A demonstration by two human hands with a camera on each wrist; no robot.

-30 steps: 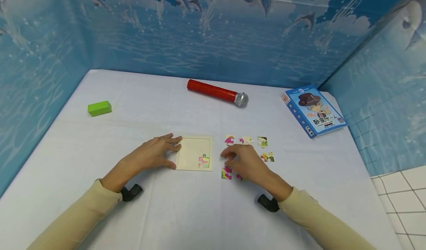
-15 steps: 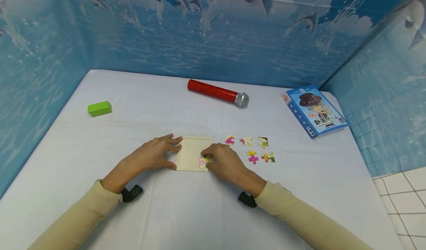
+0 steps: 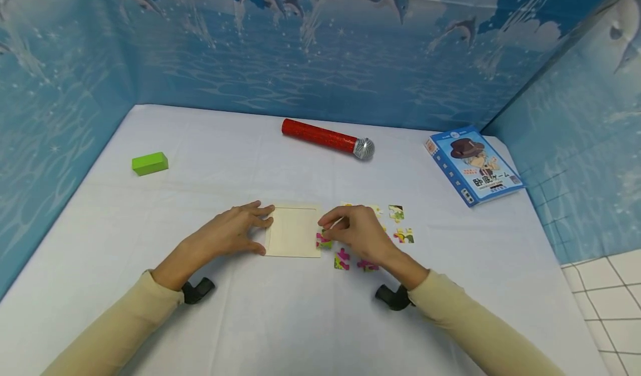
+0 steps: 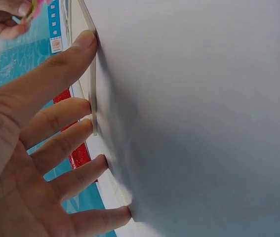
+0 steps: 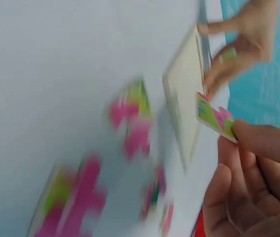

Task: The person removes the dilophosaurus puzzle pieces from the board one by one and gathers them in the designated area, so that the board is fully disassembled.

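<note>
My left hand (image 3: 227, 230) rests at the left side of a shallow square puzzle tray (image 3: 291, 232). Its thumb and some fingers touch the tray's edge in the left wrist view, fingers spread and fairly straight. Nothing lies inside the tray. Just off the tray's right edge, my right hand (image 3: 364, 235) pinches a pink and green jigsaw piece (image 3: 323, 242) between thumb and fingers; the right wrist view shows this piece (image 5: 213, 116) tilted in the air. Several loose jigsaw pieces (image 3: 341, 259) lie under and around the right hand, some partly hidden by it.
A red microphone (image 3: 320, 135) with a silver head lies behind the tray. At the back right is a blue game box (image 3: 473, 164). A green block (image 3: 150, 163) sits at the far left. Dolphin-print cloth walls (image 3: 300, 70) border the white table.
My right hand came from the loose pieces to the tray, took hold of the piece in its lower right corner, and moved right with it. The left hand stayed put.
</note>
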